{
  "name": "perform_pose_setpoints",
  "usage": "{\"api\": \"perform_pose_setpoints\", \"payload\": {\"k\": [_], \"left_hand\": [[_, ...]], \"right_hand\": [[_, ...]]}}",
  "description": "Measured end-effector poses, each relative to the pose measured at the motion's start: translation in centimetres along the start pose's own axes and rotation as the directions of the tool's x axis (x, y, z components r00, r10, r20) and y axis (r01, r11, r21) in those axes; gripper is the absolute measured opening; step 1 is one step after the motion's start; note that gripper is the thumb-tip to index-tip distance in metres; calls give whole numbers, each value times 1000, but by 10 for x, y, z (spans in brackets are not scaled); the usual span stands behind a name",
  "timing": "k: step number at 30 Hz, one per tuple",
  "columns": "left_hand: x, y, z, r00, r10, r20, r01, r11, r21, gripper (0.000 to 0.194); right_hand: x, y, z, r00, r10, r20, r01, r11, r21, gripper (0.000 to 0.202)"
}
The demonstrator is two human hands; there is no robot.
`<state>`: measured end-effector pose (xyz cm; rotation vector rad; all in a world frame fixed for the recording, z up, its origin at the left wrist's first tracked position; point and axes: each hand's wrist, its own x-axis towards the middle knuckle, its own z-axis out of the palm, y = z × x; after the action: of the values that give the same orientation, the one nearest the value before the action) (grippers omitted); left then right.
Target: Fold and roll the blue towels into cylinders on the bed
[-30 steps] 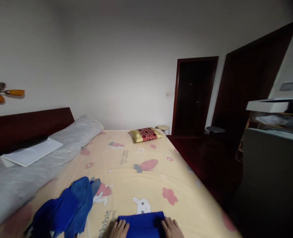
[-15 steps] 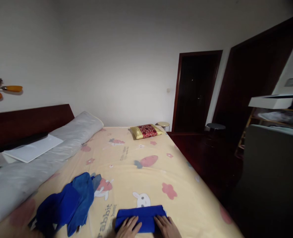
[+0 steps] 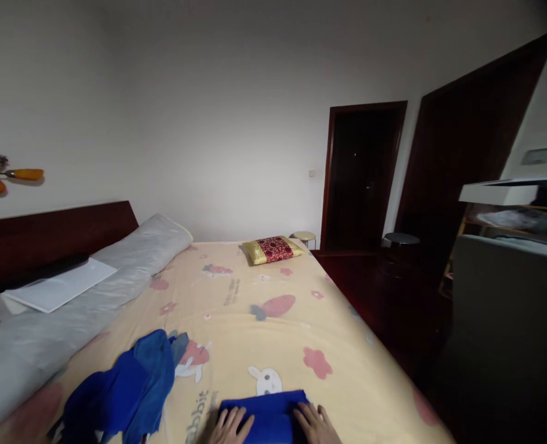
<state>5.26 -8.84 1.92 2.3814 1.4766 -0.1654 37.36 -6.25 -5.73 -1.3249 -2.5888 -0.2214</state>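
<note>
A folded blue cloth lies flat on the bed near the bottom edge of the head view, its near side cut off by the frame. My left hand rests on its left end, fingers spread. On the right end lies my right hand, its fingers also apart and stretched over the fabric. Neither hand is closed around the cloth. To the left, a crumpled heap of blue cloths in lighter and darker shades sits loosely on the sheet.
The bed sheet is pale yellow with rabbits and carrots. A grey rolled bedding runs along the headboard, with a white flat board on it. A red-gold pillow lies at the far edge. A dark cabinet stands right.
The view has tilted up slightly, so everything sits a little lower in the frame. Both hands stay on the folded cloth; the left fingers have shifted slightly toward its left edge.
</note>
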Motion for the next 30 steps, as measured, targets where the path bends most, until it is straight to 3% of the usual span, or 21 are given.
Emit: {"api": "perform_pose_setpoints", "payload": {"k": [3,6,8,10,13,17,20,23,25,27,30], "left_hand": [[2,1,5,1000,-8,-26,10,999,47,54],[0,4,2,998,-58,-19,59,997,46,54],[-3,6,-5,997,-82,-13,82,996,22,58],[-6,9,-13,995,-103,3,103,995,2,62],[-9,12,-23,986,-168,10,168,986,-4,62],[-11,8,-21,975,-223,26,223,975,-12,75],[-11,-2,-12,983,-183,-16,184,983,22,72],[-9,-8,-7,976,-191,-107,196,980,40,68],[-6,-8,-7,978,-176,-116,182,982,42,68],[-4,-3,-9,989,-125,-85,129,991,43,68],[-1,3,-10,996,-84,-16,85,996,9,69]], "right_hand": [[2,-10,2,970,-166,-180,149,983,-103,43],[1,-11,1,955,-180,-235,151,979,-134,42],[0,-8,0,981,-108,-164,97,992,-76,47],[-1,-3,-2,1000,20,-17,-19,999,43,53],[1,-1,-6,963,200,181,-232,956,181,57],[2,-6,-11,946,223,234,-275,937,217,71],[1,-11,-16,939,296,175,-322,936,145,70],[1,-13,-20,946,324,-18,-323,945,42,58],[1,-14,-21,959,268,-96,-267,963,29,46],[2,-15,-18,978,185,-96,-181,982,43,37],[1,-15,-9,995,75,-73,-73,997,31,47]]}}
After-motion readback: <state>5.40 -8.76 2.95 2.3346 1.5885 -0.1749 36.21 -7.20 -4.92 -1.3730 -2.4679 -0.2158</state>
